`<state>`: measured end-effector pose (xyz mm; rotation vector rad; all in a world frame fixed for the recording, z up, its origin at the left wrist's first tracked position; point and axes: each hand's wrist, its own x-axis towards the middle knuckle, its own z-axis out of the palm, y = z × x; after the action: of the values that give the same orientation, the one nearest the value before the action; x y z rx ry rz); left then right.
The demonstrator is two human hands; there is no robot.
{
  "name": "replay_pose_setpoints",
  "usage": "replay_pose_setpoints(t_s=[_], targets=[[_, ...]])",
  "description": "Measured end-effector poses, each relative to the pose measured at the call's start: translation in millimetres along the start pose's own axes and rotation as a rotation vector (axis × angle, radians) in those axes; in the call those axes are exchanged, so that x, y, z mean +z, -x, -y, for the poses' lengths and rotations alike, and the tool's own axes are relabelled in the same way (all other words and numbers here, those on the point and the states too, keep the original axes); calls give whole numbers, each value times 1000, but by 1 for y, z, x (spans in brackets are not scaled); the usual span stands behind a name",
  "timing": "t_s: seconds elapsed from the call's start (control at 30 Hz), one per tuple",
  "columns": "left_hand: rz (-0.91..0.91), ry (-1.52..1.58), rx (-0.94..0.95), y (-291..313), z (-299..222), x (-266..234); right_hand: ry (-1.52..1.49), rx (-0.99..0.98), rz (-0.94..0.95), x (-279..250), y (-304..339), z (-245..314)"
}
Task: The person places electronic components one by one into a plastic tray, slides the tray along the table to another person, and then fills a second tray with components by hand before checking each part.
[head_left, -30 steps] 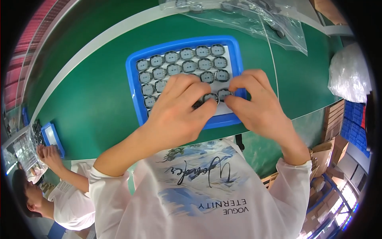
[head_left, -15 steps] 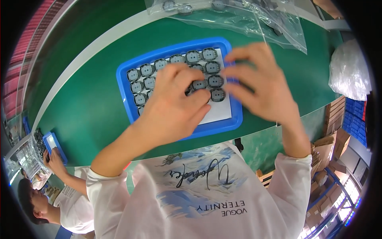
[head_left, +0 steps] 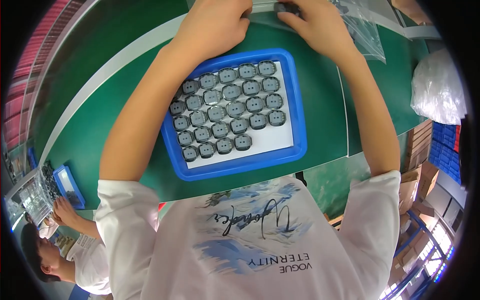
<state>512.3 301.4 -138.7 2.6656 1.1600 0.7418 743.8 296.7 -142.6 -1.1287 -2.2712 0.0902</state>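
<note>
My left hand (head_left: pixel 220 25) reaches past the far side of a blue tray (head_left: pixel 299 115), its fingers curled together at the top edge of the picture; what they hold, if anything, is hidden. To its right, my right hand (head_left: pixel 322 25) has its thumb against a dark grey part (head_left: pixel 287 7), its other fingertips cut off by the picture's edge. In the tray, several grey oval parts (head_left: pixel 235 108) with small dots stand in rows on a white sheet (head_left: pixel 272 140). The nearest row stops short of the right side, leaving bare sheet there.
A clear plastic bag (head_left: pixel 367 37) lies at the far side of the green table (head_left: pixel 320 80). A bundle of clear plastic (head_left: pixel 437 90) sits at the right. At far left, a person (head_left: pixel 90 260) works beside another blue tray (head_left: pixel 70 187). Cardboard boxes (head_left: pixel 407 190) stand right.
Both hands have moved away from the tray toward the far edge and the bag. The tray has shifted slightly right, and more of its grey parts now show.
</note>
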Motion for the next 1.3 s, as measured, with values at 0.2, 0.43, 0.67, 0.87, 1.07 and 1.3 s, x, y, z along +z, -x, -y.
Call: replay_pose_setpoints(t_s=[0.2,0.43,0.67,0.87,1.07,1.3], targets=[[-54,162,-109,18,6,-8,-299,484,-17,-32,36,28],[32,-118,-274,6,12,-1,-128,392,391,-52,90,71],[-202,375,-422,63,19,-25,-38,337,-7,-22,132,70],[-281,49,-321,175,23,-68,-30,284,13,-25,133,70],[-222,1,-335,254,25,-89,-60,322,41,-28,124,78],[-284,-164,-511,249,12,-86,-97,337,28,-24,132,78]])
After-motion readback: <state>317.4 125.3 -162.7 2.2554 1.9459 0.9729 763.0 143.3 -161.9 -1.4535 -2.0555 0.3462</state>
